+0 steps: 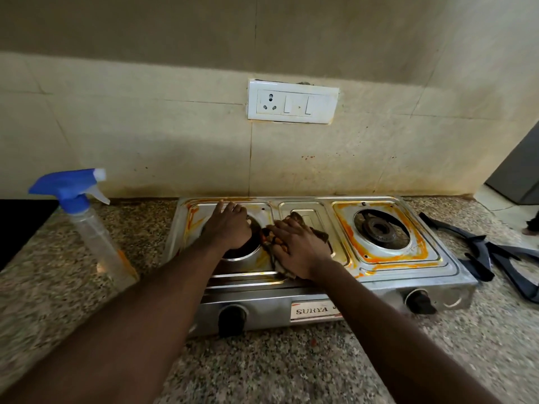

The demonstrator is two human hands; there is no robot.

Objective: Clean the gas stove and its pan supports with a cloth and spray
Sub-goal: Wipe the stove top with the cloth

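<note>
Wiping stove (388, 290): my right hand (294, 246) presses cloth (320, 236), fingers flat; left hand (230, 225) covers burner (239, 250), grip unclear. Firm short strokes suit stains (390, 258).

Left hand (230, 225) hides left burner (237, 253); pan supports (481, 252) cropped right

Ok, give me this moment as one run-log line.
left hand: resting over left burner | right hand: pressing cloth on stove | right burner: orange stains around it | pan supports: off, right of stove | spray bottle: standing left
</note>
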